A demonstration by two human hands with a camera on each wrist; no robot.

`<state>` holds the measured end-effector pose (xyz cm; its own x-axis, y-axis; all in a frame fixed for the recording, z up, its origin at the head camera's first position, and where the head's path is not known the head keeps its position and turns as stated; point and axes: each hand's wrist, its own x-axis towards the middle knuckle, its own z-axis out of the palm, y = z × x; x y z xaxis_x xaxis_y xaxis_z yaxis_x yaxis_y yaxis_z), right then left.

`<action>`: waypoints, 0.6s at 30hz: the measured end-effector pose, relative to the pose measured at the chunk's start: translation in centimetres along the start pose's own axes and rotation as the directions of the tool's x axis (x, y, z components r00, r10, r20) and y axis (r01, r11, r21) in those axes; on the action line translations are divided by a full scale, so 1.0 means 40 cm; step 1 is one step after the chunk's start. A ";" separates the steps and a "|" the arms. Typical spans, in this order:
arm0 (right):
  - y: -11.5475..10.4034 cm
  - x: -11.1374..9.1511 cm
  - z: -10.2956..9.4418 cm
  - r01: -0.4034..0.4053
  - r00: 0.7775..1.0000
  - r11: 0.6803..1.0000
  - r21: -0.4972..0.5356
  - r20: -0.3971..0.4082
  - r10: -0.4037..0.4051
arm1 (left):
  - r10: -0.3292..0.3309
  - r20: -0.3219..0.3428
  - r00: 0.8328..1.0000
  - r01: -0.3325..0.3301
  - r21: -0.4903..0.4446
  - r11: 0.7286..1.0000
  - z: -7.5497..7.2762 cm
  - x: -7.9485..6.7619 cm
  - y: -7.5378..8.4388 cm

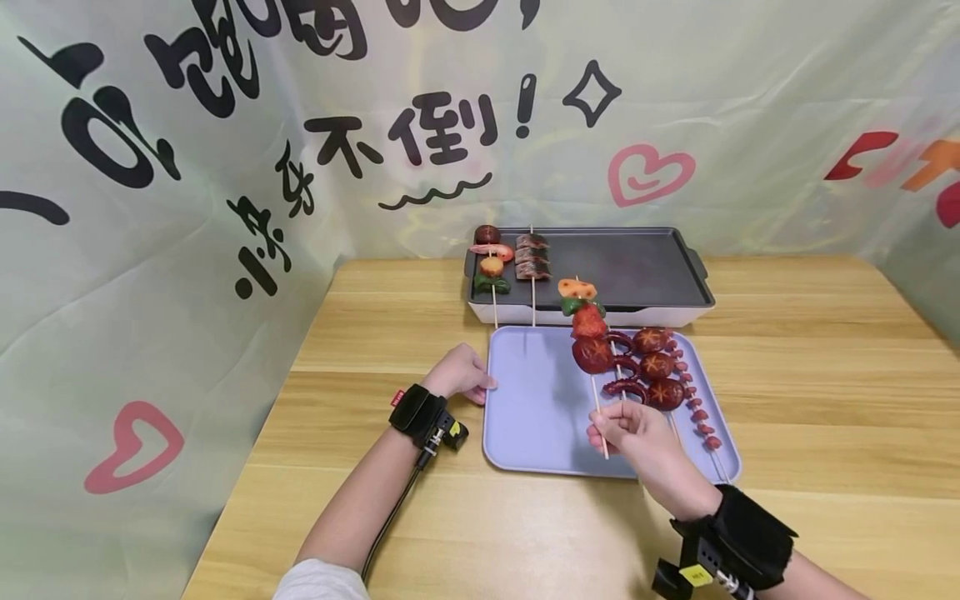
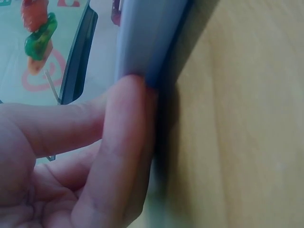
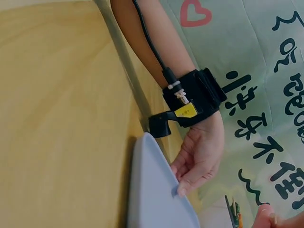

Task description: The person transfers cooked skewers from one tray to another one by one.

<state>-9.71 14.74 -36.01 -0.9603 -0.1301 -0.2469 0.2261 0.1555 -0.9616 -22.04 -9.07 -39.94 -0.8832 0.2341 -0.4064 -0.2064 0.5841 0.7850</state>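
My right hand pinches the bare stick of a skewer threaded with a mushroom cap, a red chunk, a green pepper piece and an orange slice. The skewer is raised over the lilac tray, food end pointing away from me. At the tray's left rim, my left hand grips the edge between thumb and fingers; the left wrist view shows these fingers on the rim. Lying on the tray's right side are a tentacle skewer, a mushroom skewer and a skewer of small red pieces.
Behind the tray stands a flat black grill with a white base. On its left side lie a mixed skewer with a shrimp and a skewer of dark-skinned meat slices. A printed cloth backdrop surrounds the wooden table.
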 end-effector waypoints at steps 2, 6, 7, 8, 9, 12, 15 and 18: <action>0.007 -0.007 0.001 -0.003 1.000 1.000 0.000 -0.001 0.003 | -0.001 -0.001 1.000 0.001 0.001 1.000 0.000 0.001 -0.001; 0.016 -0.021 0.006 -0.032 0.999 0.999 0.002 -0.017 0.032 | -0.005 0.001 1.000 0.005 -0.003 1.000 -0.001 0.003 -0.003; 0.020 -0.024 0.007 -0.032 0.999 0.999 -0.001 -0.019 0.032 | -0.006 0.001 1.000 0.006 -0.004 1.000 -0.001 0.003 -0.002; 0.024 -0.027 0.008 -0.037 0.999 0.999 0.001 -0.027 0.037 | -0.006 0.002 1.000 0.006 -0.005 1.000 -0.001 0.004 -0.002; 0.028 -0.030 0.009 -0.041 0.999 0.999 0.001 -0.031 0.041 | -0.006 0.003 1.000 0.006 -0.005 1.000 -0.001 0.004 -0.002; 0.042 -0.036 0.013 -0.055 0.997 0.998 0.009 -0.048 0.055 | -0.004 0.005 1.000 0.004 -0.001 1.000 0.000 0.005 -0.003; 0.057 -0.040 0.017 -0.074 0.996 0.997 0.008 -0.056 0.075 | -0.003 0.007 1.000 0.003 -0.002 1.000 0.001 0.006 -0.005; 0.071 -0.041 0.021 -0.081 0.995 0.997 0.001 -0.060 0.081 | -0.001 0.003 1.000 0.001 -0.005 1.000 0.001 0.006 -0.006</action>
<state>-7.34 14.56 -38.45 -0.9468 -0.0580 -0.3166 0.3037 0.1642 -0.9385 -22.19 -9.13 -40.25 -0.8815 0.2360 -0.4091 -0.2097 0.5806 0.7868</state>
